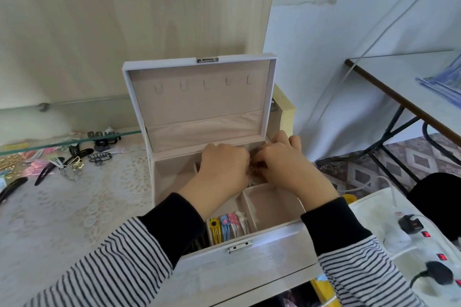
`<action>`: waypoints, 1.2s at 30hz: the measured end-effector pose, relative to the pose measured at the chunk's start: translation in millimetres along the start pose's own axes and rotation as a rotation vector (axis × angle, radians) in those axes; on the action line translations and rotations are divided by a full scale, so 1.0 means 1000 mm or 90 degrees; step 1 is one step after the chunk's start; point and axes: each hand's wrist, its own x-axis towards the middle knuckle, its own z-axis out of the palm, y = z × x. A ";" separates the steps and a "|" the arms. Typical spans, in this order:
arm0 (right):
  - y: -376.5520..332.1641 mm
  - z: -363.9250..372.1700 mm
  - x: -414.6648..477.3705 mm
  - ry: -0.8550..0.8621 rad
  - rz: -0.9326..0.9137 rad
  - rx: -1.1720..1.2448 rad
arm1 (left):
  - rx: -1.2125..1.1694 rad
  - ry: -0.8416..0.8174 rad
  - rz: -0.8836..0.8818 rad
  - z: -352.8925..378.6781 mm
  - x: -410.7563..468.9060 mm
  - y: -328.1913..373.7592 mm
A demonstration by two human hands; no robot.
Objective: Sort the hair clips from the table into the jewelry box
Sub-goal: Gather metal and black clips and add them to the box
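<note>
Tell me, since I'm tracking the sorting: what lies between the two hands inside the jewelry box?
In the head view, a small gold-coloured piece shows between the left hand and right hand, over the jewelry box; what it is cannot be told.

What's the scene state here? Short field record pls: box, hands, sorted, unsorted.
box: jewelry box on table, lid open and upright
left hand: inside box, fingers curled over a rear compartment
right hand: inside box, meeting the left hand
held item: small gold-toned piece between the hands, mostly hidden
sorted: colourful snap clips lined up in a front compartment
unsorted: clip pile on lace cloth, left of box
extras: power strip at right
</note>
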 end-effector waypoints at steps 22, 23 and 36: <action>-0.021 -0.005 -0.013 0.262 -0.009 0.190 | -0.029 0.256 0.058 0.003 -0.043 -0.037; -0.028 -0.005 -0.012 0.277 -0.019 0.214 | -0.034 0.271 0.045 0.003 -0.049 -0.042; -0.149 -0.012 -0.003 0.416 -0.049 0.387 | -0.103 0.505 -0.130 0.008 -0.127 -0.122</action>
